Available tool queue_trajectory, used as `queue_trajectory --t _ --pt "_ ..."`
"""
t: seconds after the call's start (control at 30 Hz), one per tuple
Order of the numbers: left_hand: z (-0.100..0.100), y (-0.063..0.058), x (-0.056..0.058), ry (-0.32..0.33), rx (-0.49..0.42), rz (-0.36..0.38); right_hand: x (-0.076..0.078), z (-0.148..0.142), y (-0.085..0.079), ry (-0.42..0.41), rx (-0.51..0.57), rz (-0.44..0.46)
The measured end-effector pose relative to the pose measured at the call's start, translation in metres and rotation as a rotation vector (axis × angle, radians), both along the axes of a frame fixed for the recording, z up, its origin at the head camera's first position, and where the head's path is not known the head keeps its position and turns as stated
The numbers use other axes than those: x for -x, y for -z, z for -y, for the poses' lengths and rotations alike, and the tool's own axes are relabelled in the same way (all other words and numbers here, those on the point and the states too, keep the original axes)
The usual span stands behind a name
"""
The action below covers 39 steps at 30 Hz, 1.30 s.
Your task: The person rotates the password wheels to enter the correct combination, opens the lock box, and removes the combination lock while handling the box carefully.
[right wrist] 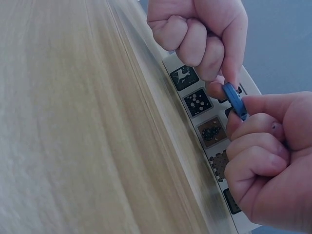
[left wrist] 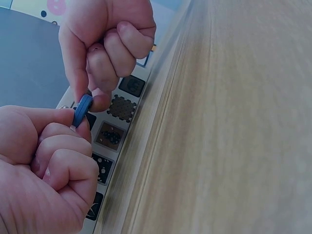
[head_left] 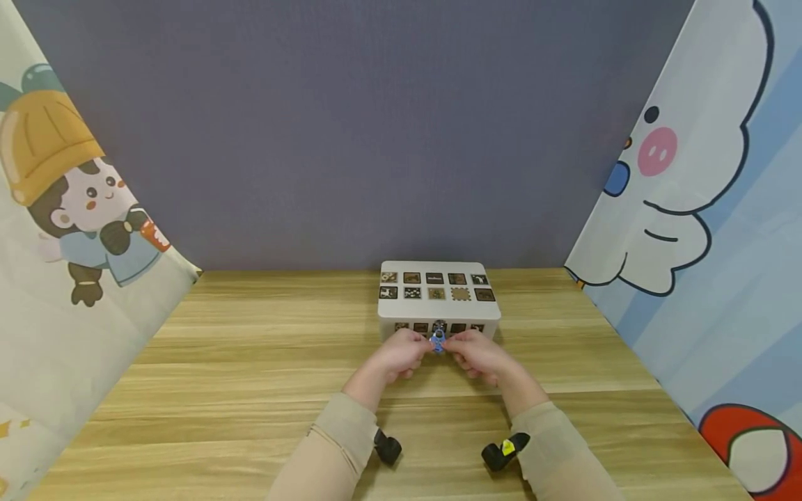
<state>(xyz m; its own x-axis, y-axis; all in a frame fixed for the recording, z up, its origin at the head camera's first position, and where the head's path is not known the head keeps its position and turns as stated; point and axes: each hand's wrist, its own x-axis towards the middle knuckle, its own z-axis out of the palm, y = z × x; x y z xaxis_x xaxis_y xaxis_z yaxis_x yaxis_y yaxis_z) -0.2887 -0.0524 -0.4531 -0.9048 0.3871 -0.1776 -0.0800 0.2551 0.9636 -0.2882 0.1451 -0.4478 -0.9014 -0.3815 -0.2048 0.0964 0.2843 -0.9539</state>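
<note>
A small blue padlock hangs at the front clasp of a white box decorated with dark square pictures. My left hand pinches the padlock's left side between thumb and index finger, the other fingers curled in. From the opposite side, my right hand pinches its right edge in the same way. Edge-on, the blue padlock shows between both hands in the left wrist view. The right wrist view shows the padlock too, close against the box front. Whether its shackle is locked, I cannot tell.
The box stands on a wood-grain table, near the grey back panel. Printed cartoon sheets cover the left side and the right side. Black wrist camera mounts sit at both sleeves.
</note>
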Motion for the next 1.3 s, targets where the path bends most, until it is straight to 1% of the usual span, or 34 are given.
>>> queue_trajectory --t 0.23,0.47,0.77,1.3 --pt "-0.0008 -0.0005 -0.0007 -0.005 0.0 0.002 -0.001 0.0006 -0.0006 0.007 0.004 0.009" --pt "-0.0019 -0.0031 -0.0027 -0.011 -0.004 -0.003 -0.0017 0.0014 0.0002 0.014 0.034 0.06" --pt "-0.0021 -0.0057 -0.0043 -0.011 0.007 -0.001 -0.0019 0.0011 0.0014 0.008 0.027 0.043" --pt "-0.001 -0.0052 -0.0039 -0.011 -0.005 -0.012 -0.002 0.0021 0.0008 0.015 0.014 0.042"
